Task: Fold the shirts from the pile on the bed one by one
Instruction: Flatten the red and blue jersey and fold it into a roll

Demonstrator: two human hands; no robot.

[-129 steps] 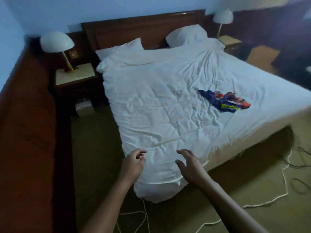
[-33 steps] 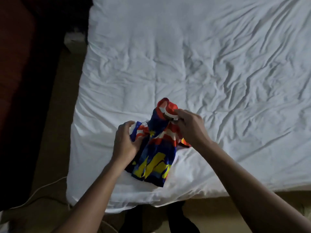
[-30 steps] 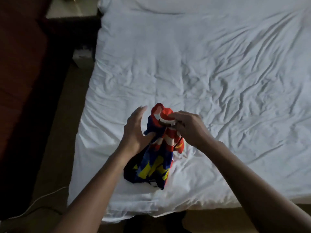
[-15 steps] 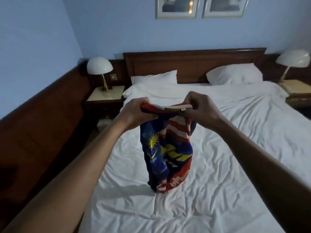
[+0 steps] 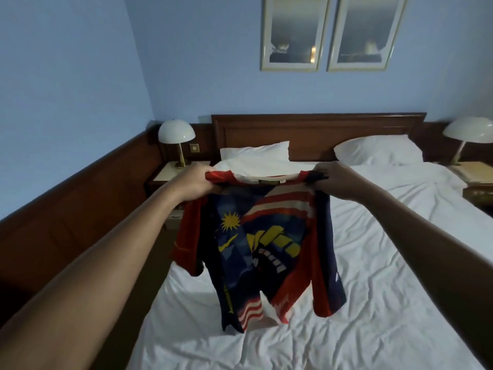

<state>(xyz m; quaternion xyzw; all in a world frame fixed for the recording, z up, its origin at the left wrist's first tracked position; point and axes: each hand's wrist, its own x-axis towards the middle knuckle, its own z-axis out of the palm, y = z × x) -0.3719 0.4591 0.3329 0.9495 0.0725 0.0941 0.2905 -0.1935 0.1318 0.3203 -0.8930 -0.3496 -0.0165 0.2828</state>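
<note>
both hands, left hand [image 5: 196, 182] and right hand [image 5: 334, 181], gripped the shirt [image 5: 261, 247] by its shoulders above the bed [image 5: 373, 303]. white rumpled sheet, wooden headboard [image 5: 317, 132], blue walls.

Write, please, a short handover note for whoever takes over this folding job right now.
Hands: the left hand grips the shirt at one shoulder, and the right hand grips the other shoulder.
Things: the shirt is held up, spread open, and hangs over the bed.
Done: the shirt is lifted and opened out.
Left: lay it flat on the bed and fold it; no fold is made yet. No other shirt shows in this view.
</note>
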